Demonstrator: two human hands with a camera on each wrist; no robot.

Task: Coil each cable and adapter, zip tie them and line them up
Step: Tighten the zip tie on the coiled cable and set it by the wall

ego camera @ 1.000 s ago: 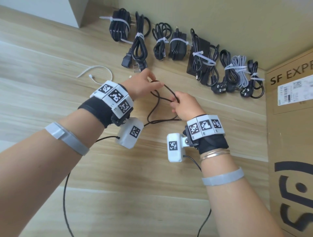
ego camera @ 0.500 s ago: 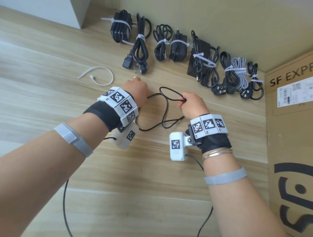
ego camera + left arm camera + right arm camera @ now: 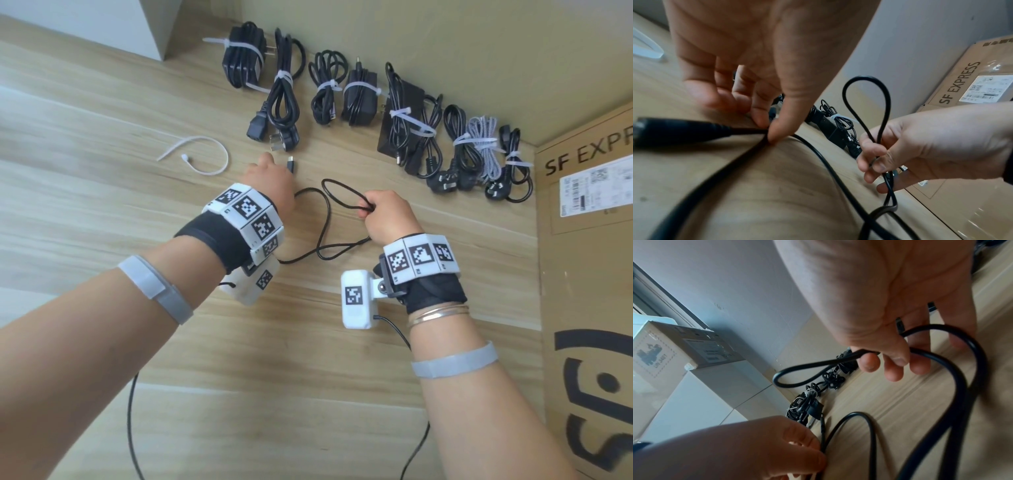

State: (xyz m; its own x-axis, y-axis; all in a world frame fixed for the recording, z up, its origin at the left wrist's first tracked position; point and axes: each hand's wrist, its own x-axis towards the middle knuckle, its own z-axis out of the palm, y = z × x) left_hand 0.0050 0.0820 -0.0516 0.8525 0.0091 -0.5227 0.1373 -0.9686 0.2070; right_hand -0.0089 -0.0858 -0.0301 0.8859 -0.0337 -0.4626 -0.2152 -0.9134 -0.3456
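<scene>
A thin black cable point(image 3: 328, 219) lies half-coiled on the wood surface. My right hand point(image 3: 366, 207) pinches a small loop of the cable point(image 3: 803, 371) between thumb and fingers and holds it raised. My left hand point(image 3: 274, 168) is to the left, near the cable's small plug end point(image 3: 291, 163). In the left wrist view the left hand point(image 3: 767, 129) pinches the cable point(image 3: 818, 154) between thumb and forefinger, low against the wood. A slack bend of cable runs between the two hands. A loose white zip tie point(image 3: 209, 159) lies curled to the left of the left hand.
Several coiled, zip-tied cables and adapters point(image 3: 356, 96) lie in a row along the wall at the back. A cardboard box point(image 3: 589, 274) marked SF EXPRESS stands at the right. A white cabinet corner point(image 3: 102, 27) is at the back left. Black camera leads trail below both wrists.
My left hand has moved away from the right hand, up and left along the cable towards its plug end. The right hand has kept hold of the loop and shifted slightly right.
</scene>
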